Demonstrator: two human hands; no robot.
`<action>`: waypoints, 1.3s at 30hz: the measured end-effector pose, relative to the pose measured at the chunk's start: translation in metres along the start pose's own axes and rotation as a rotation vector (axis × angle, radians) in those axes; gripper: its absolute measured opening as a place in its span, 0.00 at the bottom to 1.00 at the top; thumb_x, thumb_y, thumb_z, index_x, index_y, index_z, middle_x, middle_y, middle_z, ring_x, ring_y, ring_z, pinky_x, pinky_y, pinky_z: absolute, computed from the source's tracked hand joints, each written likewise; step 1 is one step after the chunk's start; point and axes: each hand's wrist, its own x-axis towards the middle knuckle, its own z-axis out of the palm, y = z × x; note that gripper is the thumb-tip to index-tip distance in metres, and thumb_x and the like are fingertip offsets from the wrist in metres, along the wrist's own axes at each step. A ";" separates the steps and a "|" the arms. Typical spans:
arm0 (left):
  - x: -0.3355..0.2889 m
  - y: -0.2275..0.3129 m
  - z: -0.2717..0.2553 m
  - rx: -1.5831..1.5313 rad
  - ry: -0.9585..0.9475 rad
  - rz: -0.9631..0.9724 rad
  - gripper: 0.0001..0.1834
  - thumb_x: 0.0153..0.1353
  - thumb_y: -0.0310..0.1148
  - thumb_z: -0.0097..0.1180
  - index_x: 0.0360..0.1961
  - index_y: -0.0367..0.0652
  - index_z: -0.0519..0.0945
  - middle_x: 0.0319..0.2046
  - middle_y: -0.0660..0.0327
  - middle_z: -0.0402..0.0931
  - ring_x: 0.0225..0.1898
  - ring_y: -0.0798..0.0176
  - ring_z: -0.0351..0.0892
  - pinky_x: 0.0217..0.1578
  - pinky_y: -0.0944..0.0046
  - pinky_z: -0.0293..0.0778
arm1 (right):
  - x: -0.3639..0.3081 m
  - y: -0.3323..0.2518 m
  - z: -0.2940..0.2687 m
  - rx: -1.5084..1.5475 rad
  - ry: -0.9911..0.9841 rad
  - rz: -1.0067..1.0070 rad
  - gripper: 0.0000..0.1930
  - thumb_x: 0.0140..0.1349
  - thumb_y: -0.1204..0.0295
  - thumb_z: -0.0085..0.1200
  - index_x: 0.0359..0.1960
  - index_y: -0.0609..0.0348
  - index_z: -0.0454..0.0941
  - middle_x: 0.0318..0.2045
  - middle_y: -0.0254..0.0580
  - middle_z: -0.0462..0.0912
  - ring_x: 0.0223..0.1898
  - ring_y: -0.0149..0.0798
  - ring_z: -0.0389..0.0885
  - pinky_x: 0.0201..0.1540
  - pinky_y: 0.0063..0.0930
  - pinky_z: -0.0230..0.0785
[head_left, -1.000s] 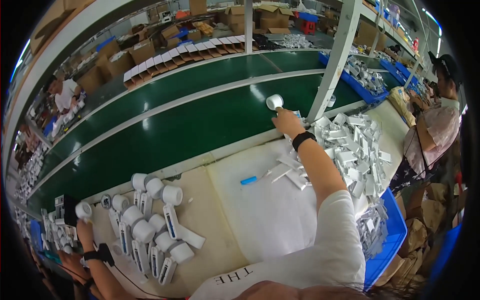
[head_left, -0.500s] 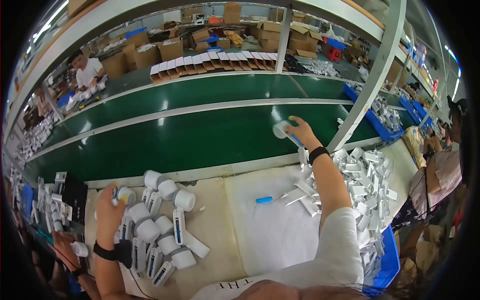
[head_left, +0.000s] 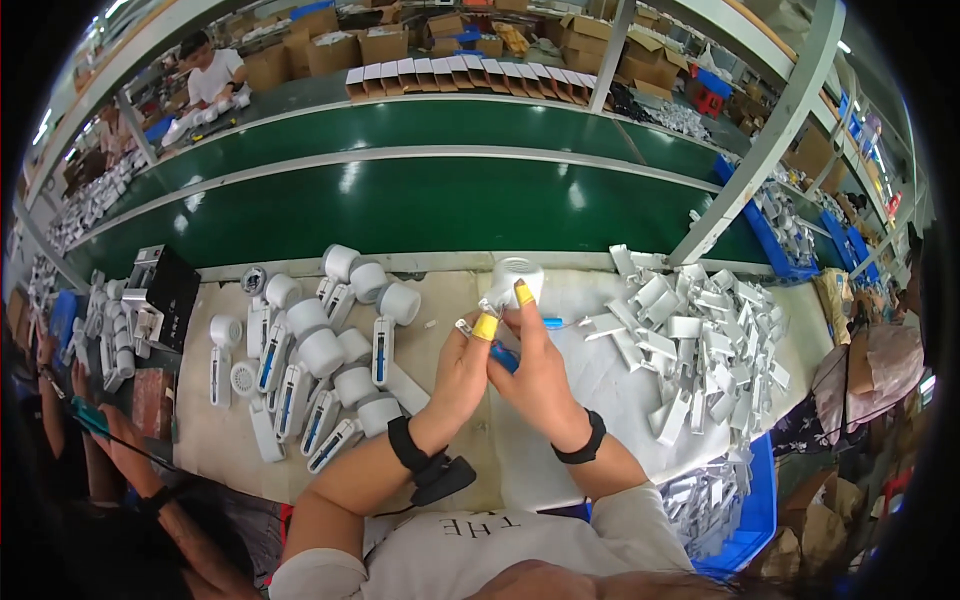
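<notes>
In front of my chest both hands meet around one white device with a round head (head_left: pixel 518 271); its head points away from me. My right hand (head_left: pixel 545 385) is closed on it, thumb and fingers pressed near the neck. My left hand (head_left: pixel 462 375) is closed at its left side, pinching around a small pale part. A blue piece (head_left: pixel 504 356) shows between the palms; the rest of the handle is hidden. Yellow tape covers fingertips of both hands. On the table just behind my right hand lies a blue cylinder (head_left: pixel 552 323) with a thin wire.
Several similar round-headed devices (head_left: pixel 320 352) are grouped left. A heap of white shells (head_left: pixel 700 345) lies right, above a blue bin (head_left: pixel 765 500). Green conveyor (head_left: pixel 420 205) runs beyond the table; a post (head_left: pixel 760 140) rises at right. A black box (head_left: pixel 160 297) and a co-worker's hand (head_left: pixel 125 450) are left.
My right hand has come back from the conveyor edge with the round-headed device to the middle. My left hand has left the grouped devices and joined it. The view has tilted down.
</notes>
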 end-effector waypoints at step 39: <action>-0.020 0.038 -0.022 0.185 -0.518 -0.402 0.08 0.58 0.27 0.42 0.39 0.38 0.65 0.24 0.59 0.71 0.21 0.71 0.70 0.22 0.69 0.69 | -0.033 0.037 -0.073 -0.074 -0.104 -0.327 0.30 0.37 0.82 0.64 0.45 0.53 0.65 0.47 0.45 0.68 0.48 0.48 0.70 0.47 0.33 0.68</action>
